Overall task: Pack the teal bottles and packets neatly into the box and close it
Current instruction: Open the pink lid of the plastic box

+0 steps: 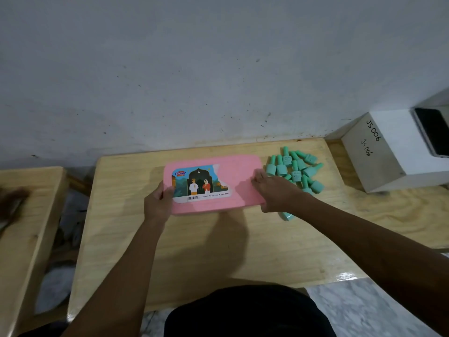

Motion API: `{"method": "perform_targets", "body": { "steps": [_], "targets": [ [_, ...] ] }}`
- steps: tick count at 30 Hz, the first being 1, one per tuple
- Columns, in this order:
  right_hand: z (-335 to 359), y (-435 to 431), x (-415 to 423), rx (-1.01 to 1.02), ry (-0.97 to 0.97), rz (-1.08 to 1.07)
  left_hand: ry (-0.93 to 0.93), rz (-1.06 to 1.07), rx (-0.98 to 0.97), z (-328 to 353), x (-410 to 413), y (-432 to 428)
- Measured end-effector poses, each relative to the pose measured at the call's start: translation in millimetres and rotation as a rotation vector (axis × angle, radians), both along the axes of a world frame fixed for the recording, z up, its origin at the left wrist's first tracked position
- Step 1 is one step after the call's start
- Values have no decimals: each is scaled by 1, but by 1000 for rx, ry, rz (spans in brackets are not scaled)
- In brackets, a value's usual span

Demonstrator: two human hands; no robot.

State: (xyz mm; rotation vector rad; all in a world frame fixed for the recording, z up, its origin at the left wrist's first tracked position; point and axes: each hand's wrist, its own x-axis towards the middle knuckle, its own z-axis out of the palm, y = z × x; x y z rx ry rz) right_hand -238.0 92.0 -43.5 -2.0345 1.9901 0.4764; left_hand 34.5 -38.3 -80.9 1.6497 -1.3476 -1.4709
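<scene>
A pink box [243,188] with its lid on and a picture label lies flat on the wooden table [194,251], toward the far side. My left hand [158,203] grips its left edge, thumb on top. My right hand [277,193] rests on its right end, fingers on the lid. Several small teal bottles [296,170] lie in a loose pile just right of the box, partly hidden behind my right hand. One more teal bottle [288,216] peeks out under my right wrist. No packets are in view.
A white box [388,152] marked "JS 006" sits at the far right with a dark phone [432,132] on top. A grey wall [194,69] runs behind the table. A second wooden surface [24,227] stands at the left, across a gap.
</scene>
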Motion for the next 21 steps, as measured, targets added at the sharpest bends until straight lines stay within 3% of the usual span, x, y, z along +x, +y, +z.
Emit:
{"method": "perform_targets", "body": {
  "steps": [5,9,13,21],
  "targets": [
    [5,6,-4,-53,-173,-96,2,7,-11,-4,-1,-1],
    [-1,20,-5,-154,-479,-657,0,12,-31,-6,-1,-1],
    [-17,27,4,-69,-857,-1099,14,23,-30,-9,-2,-2],
    [-29,28,14,-147,-1030,-1324,14,14,-24,-14,0,-4]
  ]
}}
